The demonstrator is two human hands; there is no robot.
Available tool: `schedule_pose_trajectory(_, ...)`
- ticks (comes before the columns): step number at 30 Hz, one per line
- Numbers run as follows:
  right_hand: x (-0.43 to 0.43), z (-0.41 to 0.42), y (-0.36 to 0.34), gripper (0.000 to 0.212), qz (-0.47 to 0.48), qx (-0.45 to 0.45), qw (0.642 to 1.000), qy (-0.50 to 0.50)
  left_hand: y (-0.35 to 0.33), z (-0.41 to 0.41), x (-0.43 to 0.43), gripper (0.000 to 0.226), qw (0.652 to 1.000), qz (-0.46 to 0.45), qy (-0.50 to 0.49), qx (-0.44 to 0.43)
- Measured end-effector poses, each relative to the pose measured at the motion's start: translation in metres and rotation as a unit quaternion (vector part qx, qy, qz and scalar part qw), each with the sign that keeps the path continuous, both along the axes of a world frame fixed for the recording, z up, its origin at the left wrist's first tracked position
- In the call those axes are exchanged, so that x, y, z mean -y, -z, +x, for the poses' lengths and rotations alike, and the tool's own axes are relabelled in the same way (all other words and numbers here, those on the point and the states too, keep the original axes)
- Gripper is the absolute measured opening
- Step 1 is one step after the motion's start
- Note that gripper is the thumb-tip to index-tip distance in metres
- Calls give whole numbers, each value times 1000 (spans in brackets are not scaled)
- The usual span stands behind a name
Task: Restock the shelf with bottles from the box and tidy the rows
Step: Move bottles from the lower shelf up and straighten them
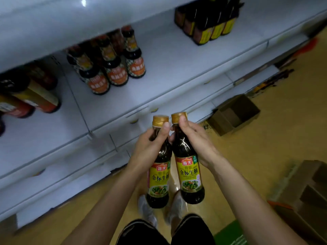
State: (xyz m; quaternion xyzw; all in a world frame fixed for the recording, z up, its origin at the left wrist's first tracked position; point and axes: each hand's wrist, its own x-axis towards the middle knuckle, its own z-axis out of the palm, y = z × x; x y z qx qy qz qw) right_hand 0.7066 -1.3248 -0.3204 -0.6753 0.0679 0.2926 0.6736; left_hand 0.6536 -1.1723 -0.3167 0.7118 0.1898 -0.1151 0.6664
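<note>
Head view: your left hand [150, 147] grips the neck of the left bottle [158, 181], and your right hand [196, 144] grips the neck of the right bottle [190, 177]. Both are upright, just beside each other, over the floor [265, 147] in front of the shelf [177, 76]. The shelf carries orange-label bottles [109, 68] on the left and yellow-label bottles [207, 23] far right. An open cardboard box [233, 114] sits on the floor at the shelf base, right.

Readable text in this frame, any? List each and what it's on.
"海天": red logo, right bottle and left bottle.
"金标生抽": yellow label, both held bottles, partly hidden on the left.
Small print beneath: too small to read.
Orange-labelled shelf bottles: blurred, unreadable.
Dark bottles, upper shelf: blurred, unreadable.
</note>
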Motion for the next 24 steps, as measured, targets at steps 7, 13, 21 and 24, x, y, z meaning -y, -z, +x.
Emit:
schedule_pose_trajectory(7, -23, -1, -85, 62, -8, 96, 995, -37, -79, -2, -27, 53, 996, 10, -7, 92)
schedule_pose_trajectory(13, -47, -5, -146, 60, 18, 178, 983, -37, -131, -3, -50, 50, 984, 39, -13, 176)
schedule_pose_trajectory(21, -72, -23, -202, 65, 70, 257, 963, -33, -181, -18, -72, 46, 958, 48, -27, 283)
schedule_pose_trajectory(24, -81, -29, -221, 67, 59, 295, 953, -36, -200, -25, -82, 52, 949, 67, -34, 307)
